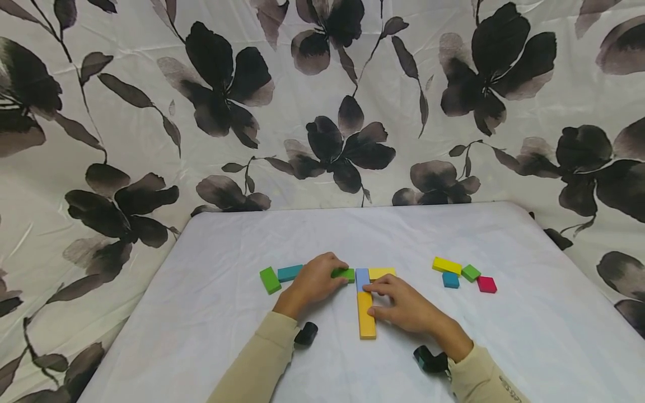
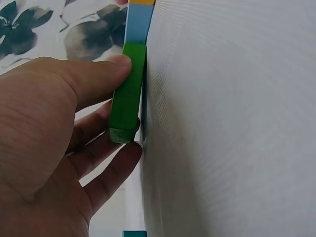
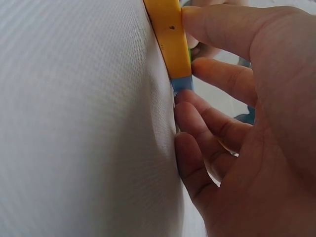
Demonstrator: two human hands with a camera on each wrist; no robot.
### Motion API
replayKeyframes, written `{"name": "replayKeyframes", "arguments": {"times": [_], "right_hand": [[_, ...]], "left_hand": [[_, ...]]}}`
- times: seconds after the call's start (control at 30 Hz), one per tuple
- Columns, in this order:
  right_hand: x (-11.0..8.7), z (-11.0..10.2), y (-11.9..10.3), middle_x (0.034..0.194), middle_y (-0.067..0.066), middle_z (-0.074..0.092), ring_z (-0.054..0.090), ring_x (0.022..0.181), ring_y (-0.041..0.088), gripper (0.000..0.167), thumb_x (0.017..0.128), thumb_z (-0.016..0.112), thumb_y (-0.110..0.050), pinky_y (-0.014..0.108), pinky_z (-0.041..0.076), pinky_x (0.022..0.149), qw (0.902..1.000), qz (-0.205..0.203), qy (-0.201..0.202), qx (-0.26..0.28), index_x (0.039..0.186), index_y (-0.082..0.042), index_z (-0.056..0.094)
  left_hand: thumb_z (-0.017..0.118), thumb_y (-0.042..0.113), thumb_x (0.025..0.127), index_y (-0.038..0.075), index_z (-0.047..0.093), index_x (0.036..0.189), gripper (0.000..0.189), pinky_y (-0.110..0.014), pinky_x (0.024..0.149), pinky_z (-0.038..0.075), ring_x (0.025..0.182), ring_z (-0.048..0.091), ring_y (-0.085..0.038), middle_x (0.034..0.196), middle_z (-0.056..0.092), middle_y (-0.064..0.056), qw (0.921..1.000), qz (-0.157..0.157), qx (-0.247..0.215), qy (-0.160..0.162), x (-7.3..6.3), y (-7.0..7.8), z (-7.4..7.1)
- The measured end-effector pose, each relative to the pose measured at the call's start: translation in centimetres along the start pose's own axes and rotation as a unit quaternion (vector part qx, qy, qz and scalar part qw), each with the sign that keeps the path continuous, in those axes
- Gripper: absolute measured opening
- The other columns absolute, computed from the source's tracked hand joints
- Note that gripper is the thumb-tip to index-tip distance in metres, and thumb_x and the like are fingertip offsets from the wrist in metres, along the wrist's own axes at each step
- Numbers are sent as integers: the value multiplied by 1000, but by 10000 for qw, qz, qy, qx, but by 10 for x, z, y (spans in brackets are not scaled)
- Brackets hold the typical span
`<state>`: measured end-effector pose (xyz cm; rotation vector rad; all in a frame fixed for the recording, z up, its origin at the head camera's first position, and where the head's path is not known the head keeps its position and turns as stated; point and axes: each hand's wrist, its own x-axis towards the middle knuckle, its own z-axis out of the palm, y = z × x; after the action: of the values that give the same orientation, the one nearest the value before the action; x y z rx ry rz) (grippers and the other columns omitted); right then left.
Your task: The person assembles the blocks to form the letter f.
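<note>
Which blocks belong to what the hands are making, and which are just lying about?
Seemingly in the job:
held green block in the left hand
light-blue block
orange block
neighbouring yellow block

Probably lying about:
separate yellow block
small teal block
small green block
red block
long teal block
leftmost green block

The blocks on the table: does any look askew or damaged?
The far-left green block sits slanted beside the teal block. The long orange block has a small dark mark on its plain face, perhaps a chip or stain.
</note>
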<state>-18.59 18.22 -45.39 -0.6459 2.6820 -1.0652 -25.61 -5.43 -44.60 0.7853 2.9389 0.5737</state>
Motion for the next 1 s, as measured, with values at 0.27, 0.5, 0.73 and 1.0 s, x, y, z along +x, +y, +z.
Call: {"name": "replayKeyframes", "arguments": {"times": [0.27,0.5,0.73,1.0], "right_hand": [[-1,0,1,129,-2,53,48,124,23,51,93,71,-41,52,40,106,9999,-111,52,-18,139,-20,61],[0,1,1,129,-1,53,48,124,23,51,93,72,-39,52,40,106,9999,-98,55,19,139,-19,62],[0,1,2,130,-2,53,48,125,24,51,93,71,-41,53,39,106,9999,-103,83,-58,139,-20,61],[0,1,2,130,0,53,49,124,24,51,94,71,-40,53,40,105,9999,-134,38,-39,139,-19,61]], "left_hand": [[75,31,92,17,72,125,36,-33,97,50,102,57,-13,113,63,2,9999,-97,-48,-65,3,2,2],[75,30,92,17,72,124,35,-34,98,49,104,57,-14,114,64,2,9999,-96,-30,-86,4,3,3],[74,32,93,18,71,127,37,-35,100,49,107,57,-14,116,63,2,9999,-102,-43,-81,4,3,4],[73,31,94,18,71,126,35,-34,95,50,104,58,-14,114,62,3,9993,8,-301,233,-9,-7,-5]]}}
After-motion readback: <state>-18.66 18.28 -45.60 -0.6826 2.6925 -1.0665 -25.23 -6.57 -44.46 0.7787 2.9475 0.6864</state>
